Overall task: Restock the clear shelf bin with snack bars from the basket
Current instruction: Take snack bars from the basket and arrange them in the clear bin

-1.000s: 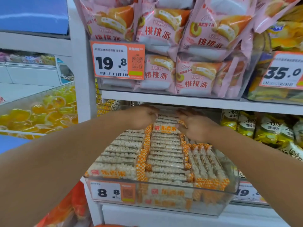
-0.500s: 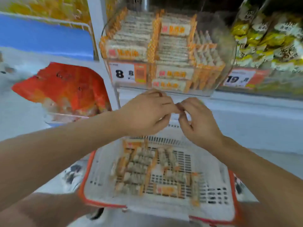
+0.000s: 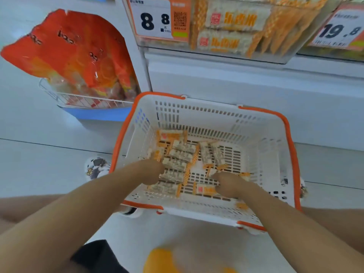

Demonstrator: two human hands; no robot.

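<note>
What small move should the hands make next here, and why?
Probably close each hand on a bar and lift. Both the left hand and right hand are already down among the snack bars in the basket; whether either grips yet is unclear.

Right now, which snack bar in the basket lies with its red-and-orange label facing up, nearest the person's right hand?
The bar at the near edge of the pile, just left of the right hand. It shows a red logo and orange print; the stacked bars by the left hand show pale filling.

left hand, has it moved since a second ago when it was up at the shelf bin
Yes. The left hand has come down from the clear shelf bin and now reaches into the basket below it, among the snack bars.
</note>
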